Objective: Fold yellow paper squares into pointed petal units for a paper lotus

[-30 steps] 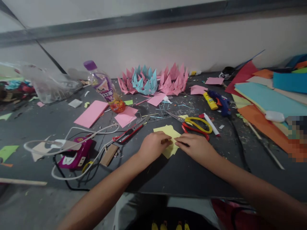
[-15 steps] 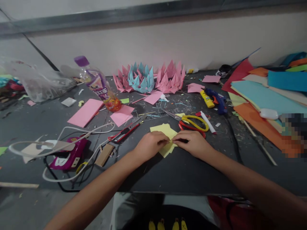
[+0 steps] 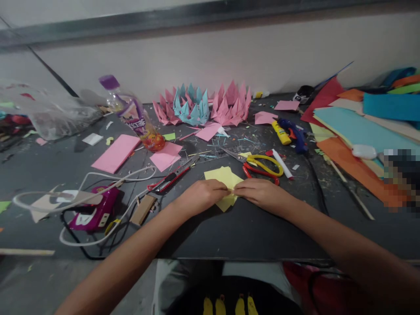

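Since the earlier frame, the gap between the thumb and fingers of the right hand (image 3: 266, 192) has closed, and those fingers now lie flatter over the yellow paper (image 3: 220, 175). In the head view, the yellow paper lies on the bench (image 3: 210, 238), toward its near edge and between the two hands. The left hand (image 3: 202, 195) reaches its right part from one side, the right hand from the other, and their fingertips nearly meet there. Both hands pinch the paper; the thumb tips are mostly hidden, so their exact grip cannot be told. The paper is pale and looks like several squares laid askew, with corners jutting toward the far edge of the bench and one pointing to the near edge. A raised bit shows at the fingertips, its shape too small to make out. Scissors (image 3: 265, 165) with yellow and red handles lie just beyond the right hand, and a red cutter (image 3: 173, 176) lies beyond the left. Folded pink and blue paper rings (image 3: 193, 109) stand along the far edge.
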{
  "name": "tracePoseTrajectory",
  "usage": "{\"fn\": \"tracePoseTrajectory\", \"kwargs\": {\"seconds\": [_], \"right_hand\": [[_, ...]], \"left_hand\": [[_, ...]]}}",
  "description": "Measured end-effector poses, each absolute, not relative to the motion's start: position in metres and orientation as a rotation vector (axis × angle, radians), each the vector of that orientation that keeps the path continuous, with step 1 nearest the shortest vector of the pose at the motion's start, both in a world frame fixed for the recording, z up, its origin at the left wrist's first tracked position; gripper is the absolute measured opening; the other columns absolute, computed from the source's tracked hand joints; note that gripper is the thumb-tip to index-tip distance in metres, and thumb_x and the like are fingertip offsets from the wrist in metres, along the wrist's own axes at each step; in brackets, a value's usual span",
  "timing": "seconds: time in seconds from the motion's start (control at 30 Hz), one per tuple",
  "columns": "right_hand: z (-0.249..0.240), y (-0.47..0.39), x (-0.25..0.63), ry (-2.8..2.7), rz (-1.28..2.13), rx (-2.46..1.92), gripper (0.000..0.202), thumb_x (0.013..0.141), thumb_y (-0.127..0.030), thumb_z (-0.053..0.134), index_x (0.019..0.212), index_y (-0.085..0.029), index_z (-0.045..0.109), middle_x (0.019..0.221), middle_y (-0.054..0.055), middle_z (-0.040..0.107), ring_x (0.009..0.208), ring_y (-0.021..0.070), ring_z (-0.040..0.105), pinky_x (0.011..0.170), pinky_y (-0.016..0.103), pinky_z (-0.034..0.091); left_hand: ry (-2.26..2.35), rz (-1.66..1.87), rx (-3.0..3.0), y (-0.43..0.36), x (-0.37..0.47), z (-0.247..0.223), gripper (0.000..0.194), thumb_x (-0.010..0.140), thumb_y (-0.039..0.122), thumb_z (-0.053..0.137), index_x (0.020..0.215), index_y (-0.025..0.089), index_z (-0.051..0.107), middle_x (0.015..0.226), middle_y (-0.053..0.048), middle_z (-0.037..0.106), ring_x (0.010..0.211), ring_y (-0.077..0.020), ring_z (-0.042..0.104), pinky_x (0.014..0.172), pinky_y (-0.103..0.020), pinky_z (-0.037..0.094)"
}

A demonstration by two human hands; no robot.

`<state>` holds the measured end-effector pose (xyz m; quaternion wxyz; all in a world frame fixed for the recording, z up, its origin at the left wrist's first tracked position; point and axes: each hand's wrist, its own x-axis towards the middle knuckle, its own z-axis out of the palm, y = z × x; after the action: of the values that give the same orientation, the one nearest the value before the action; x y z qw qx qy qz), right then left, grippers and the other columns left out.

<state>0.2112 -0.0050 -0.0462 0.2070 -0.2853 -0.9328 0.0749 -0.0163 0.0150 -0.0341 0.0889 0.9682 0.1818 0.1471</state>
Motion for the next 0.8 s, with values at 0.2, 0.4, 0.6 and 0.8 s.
{"fn": "tracePoseTrajectory", "kwargs": {"seconds": [0.2,0.4,0.6,0.8], "right_hand": [[-0.041,-0.008,0.211,-2.717,0.14,-0.738,0.033,0.094,-0.018,0.033,0.105,-0.012,0.064,0.099,0.012,0.067,0.092,0.0195,0.062,0.078,0.033,0.053],[-0.038,-0.01,0.209,-2.764,0.131,-0.756,0.036,0.096,-0.018,0.029,0.105,-0.012,0.063,0.102,0.012,0.067,0.094,0.0191,0.061,0.08,0.035,0.053],[-0.039,-0.009,0.208,-2.734,0.07,-0.703,0.033,0.094,-0.015,0.032,0.1,-0.011,0.064,0.099,0.011,0.068,0.09,0.0198,0.061,0.079,0.035,0.052],[-0.042,-0.012,0.205,-2.642,0.051,-0.725,0.027,0.092,-0.013,0.039,0.096,-0.009,0.065,0.092,0.01,0.067,0.086,0.02,0.058,0.077,0.034,0.051]], "left_hand": [[0.544,0.34,2.987,0.012,-0.015,-0.031,0.016,0.087,0.011,0.051,0.1,0.01,0.062,0.095,-0.007,0.067,0.088,-0.0193,0.063,0.075,-0.03,0.054],[0.561,0.193,3.08,0.007,-0.011,-0.025,0.014,0.086,0.011,0.053,0.099,0.009,0.06,0.094,-0.008,0.065,0.087,-0.0191,0.062,0.074,-0.029,0.053],[0.662,0.039,3.071,0.001,-0.007,-0.023,0.012,0.085,0.011,0.055,0.096,0.009,0.059,0.094,-0.007,0.063,0.087,-0.019,0.061,0.075,-0.028,0.052],[0.744,0.046,3.086,-0.004,-0.003,-0.023,0.01,0.085,0.011,0.054,0.094,0.01,0.059,0.091,-0.006,0.061,0.084,-0.0184,0.059,0.072,-0.029,0.051]]}}
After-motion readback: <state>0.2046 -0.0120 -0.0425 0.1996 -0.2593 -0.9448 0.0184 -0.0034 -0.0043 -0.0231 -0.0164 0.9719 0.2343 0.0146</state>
